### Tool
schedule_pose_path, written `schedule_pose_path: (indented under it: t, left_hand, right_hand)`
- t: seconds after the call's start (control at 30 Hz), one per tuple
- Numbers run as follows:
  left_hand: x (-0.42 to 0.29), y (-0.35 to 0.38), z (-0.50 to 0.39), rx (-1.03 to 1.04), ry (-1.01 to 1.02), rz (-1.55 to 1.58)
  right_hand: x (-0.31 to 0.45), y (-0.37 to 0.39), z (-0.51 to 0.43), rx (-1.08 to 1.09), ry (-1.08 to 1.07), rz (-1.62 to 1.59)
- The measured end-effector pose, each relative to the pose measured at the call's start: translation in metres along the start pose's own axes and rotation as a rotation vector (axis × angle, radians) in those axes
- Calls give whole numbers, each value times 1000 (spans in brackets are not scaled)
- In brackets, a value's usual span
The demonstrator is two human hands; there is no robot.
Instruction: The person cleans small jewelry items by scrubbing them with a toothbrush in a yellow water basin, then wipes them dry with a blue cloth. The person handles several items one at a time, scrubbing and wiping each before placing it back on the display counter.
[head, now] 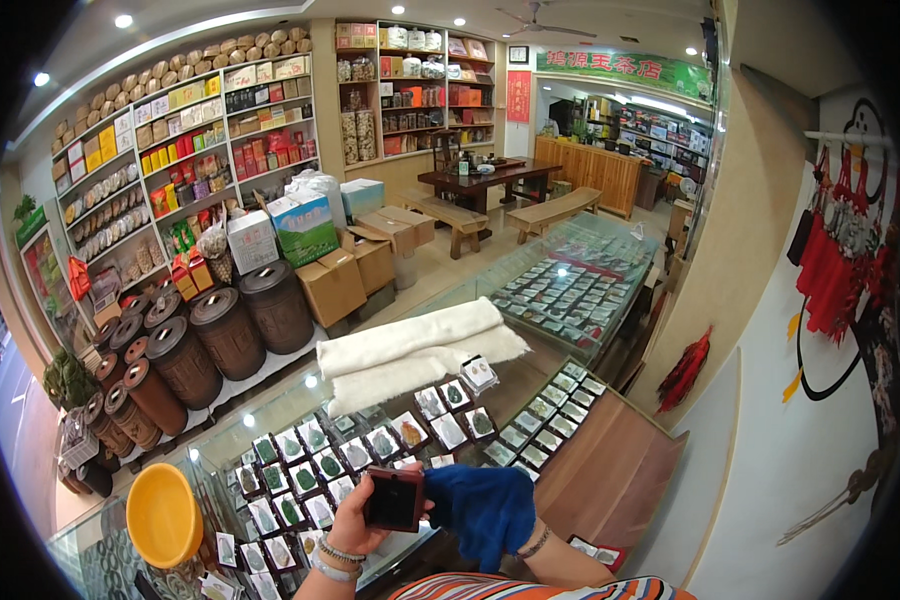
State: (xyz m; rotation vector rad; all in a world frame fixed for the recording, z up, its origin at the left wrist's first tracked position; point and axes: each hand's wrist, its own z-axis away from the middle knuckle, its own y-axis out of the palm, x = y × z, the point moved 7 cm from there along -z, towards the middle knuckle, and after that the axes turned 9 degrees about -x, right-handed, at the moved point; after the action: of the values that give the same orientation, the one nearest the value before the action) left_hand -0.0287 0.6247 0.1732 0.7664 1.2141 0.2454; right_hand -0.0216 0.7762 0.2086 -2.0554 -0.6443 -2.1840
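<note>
My left hand (356,517) holds a small dark red-brown box (394,499) with a black inside, above the glass display case. A blue cloth (480,510) covers most of my right hand (521,532) and touches the box's right side; some fingers show at the box's edge. Ahead of and to the left of my hands, rows of carved stone pendants in small boxes with white linings (302,476) lie on the glass. A rolled white fleecy cloth (420,337) lies beyond them.
A yellow plastic basin (163,516) stands at the left on the glass counter. A tray of small pendants (547,412) lies to the right, beside a wooden surface (607,480). Dark lidded barrels (229,330) and cardboard boxes (332,285) stand past the counter.
</note>
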Motion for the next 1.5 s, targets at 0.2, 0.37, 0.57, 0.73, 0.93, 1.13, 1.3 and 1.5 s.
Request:
schedule_pose_path:
  t: [0.2,0.37,0.57,0.73,0.93,1.13,1.3,1.5]
  left_hand:
    - [-4,5,-7,-138,209,5]
    - [6,27,3,-251,565,-334]
    - [8,22,5,-177,384,-292]
    - [2,19,5,-157,290,-247]
    - [-6,27,14,-222,553,-352]
    - [-15,21,24,-315,757,-395]
    - [-28,17,26,-377,858,-500]
    - [-47,21,28,-267,941,-666]
  right_hand:
    - [-10,-15,4,-209,-222,-98]
    - [-23,5,2,-212,-661,174]
    - [-11,9,-5,-220,-711,516]
    - [5,8,-9,-298,-871,697]
    - [6,17,-21,-275,-783,347]
    - [-21,27,-25,-337,-520,-22]
    - [-45,26,-30,-250,-419,-42]
    - [-42,29,-25,-207,-442,240]
